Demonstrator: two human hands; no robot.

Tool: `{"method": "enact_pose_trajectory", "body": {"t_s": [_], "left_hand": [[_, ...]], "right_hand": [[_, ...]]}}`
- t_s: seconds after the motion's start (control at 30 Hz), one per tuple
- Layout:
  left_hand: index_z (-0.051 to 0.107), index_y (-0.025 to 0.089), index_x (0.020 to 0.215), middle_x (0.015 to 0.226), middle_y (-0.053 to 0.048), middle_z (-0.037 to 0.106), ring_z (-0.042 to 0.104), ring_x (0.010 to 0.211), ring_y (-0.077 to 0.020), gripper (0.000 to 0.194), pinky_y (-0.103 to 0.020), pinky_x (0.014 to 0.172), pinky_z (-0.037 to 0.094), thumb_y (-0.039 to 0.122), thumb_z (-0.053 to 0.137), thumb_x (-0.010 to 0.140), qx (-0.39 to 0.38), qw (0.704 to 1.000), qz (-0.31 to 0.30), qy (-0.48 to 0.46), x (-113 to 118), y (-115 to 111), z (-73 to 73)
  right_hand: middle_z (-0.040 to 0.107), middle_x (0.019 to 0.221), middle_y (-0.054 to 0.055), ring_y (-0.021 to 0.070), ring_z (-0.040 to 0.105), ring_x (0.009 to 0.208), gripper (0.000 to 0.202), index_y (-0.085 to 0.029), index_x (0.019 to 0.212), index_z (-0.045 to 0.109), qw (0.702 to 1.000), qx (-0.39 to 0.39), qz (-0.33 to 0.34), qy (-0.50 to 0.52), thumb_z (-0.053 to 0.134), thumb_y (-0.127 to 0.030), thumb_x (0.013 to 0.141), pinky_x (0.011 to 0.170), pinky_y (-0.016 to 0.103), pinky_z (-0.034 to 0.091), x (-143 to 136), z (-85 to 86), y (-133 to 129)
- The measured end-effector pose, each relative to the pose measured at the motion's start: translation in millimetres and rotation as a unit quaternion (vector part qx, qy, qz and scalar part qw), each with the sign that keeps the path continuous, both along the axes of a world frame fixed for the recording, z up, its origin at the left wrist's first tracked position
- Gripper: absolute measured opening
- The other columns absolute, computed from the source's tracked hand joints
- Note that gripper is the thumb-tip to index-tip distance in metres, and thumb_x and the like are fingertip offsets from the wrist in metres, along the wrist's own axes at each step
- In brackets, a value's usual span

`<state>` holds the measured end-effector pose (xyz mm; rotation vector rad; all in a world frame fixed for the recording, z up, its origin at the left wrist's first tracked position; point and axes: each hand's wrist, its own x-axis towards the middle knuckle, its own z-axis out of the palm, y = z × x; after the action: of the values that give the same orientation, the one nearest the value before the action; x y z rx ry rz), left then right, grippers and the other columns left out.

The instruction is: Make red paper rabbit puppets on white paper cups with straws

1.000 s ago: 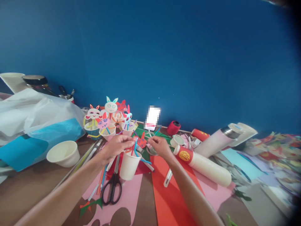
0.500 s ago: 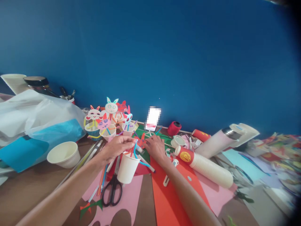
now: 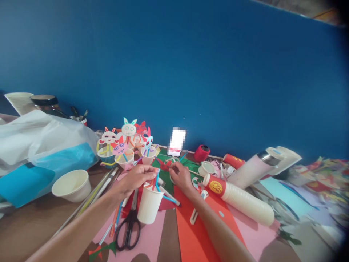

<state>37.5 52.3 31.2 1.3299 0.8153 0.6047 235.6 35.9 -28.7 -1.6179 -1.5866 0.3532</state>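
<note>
A white paper cup (image 3: 149,208) stands upright in front of me, with a bent blue straw (image 3: 158,181) and a reddish-orange straw (image 3: 153,185) rising from it. My left hand (image 3: 138,178) pinches the straws' upper ends above the rim. To the right of the cup, my right hand (image 3: 180,175) has its fingertips closed at the edge of a red paper cut-out (image 3: 163,165), over green paper. Black-handled scissors (image 3: 128,227) lie left of the cup, and a white utility knife (image 3: 200,205) lies beside my right forearm.
Several cups with paper animal faces (image 3: 129,129) on straws stand behind my left hand. A paper bowl (image 3: 72,185) sits to the left. Stacked cups (image 3: 245,203) lie on their side at right, near a flask (image 3: 251,169). A lit phone (image 3: 177,140) leans against the blue wall.
My right hand's fingers have drawn together at the red cut-out. My left hand stays at the straws. The whole view has shifted slightly, so the table things sit lower.
</note>
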Motion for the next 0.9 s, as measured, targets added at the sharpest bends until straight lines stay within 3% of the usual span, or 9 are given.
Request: {"method": "enact_pose_trajectory", "body": {"t_s": [0.13,0.27,0.37,0.57,0.9], "left_hand": [[0.062,0.014,0.075,0.058,0.003,0.053,0.041,0.05,-0.0076,0.021,-0.02,0.05,0.03,0.033,0.061,0.067,-0.001,1.0,0.019,0.003,0,1,-4.0],[0.062,0.013,0.075,0.058,0.003,0.053,0.042,0.051,-0.0086,0.025,-0.021,0.052,0.031,0.036,0.063,0.064,-0.019,1.0,0.01,0.013,3,0,-7.1],[0.062,0.012,0.072,0.058,0.002,0.053,0.041,0.051,-0.0086,0.026,-0.022,0.052,0.031,0.037,0.064,0.063,-0.03,0.999,-0.004,0.012,7,0,-13.4],[0.062,0.012,0.069,0.053,0.004,0.053,0.041,0.049,-0.0078,0.021,-0.022,0.054,0.031,0.031,0.067,0.06,-0.049,0.999,0.015,-0.002,13,1,-26.2],[0.06,0.012,0.066,0.057,0.003,0.056,0.046,0.052,-0.008,0.011,-0.022,0.057,0.034,0.022,0.064,0.062,-0.054,0.998,0.007,0.007,12,-1,-19.5]], "right_hand": [[0.051,0.056,-0.004,0.0112,0.048,0.05,0.012,-0.019,0.073,0.047,0.961,-0.021,0.009,0.275,0.049,-0.03,0.073,0.05,0.022,0.036,8,4.9,4],[0.052,0.056,-0.004,0.0104,0.05,0.05,0.014,-0.018,0.074,0.047,0.91,-0.018,0.066,0.409,0.053,-0.03,0.072,0.052,0.022,0.039,4,19.1,-1],[0.053,0.057,-0.004,0.0096,0.049,0.051,0.012,-0.018,0.073,0.047,0.897,-0.024,0.101,0.43,0.054,-0.028,0.072,0.052,0.021,0.037,-5,28.5,-9],[0.053,0.054,-0.005,0.0078,0.047,0.048,0.007,-0.017,0.067,0.049,0.892,-0.05,0.102,0.437,0.055,-0.02,0.069,0.051,0.02,0.034,-20,33.4,-16],[0.053,0.054,-0.005,0.0076,0.046,0.047,0.007,-0.017,0.065,0.05,0.9,-0.071,0.091,0.421,0.056,-0.02,0.066,0.049,0.02,0.034,-21,33.6,-16]]}}
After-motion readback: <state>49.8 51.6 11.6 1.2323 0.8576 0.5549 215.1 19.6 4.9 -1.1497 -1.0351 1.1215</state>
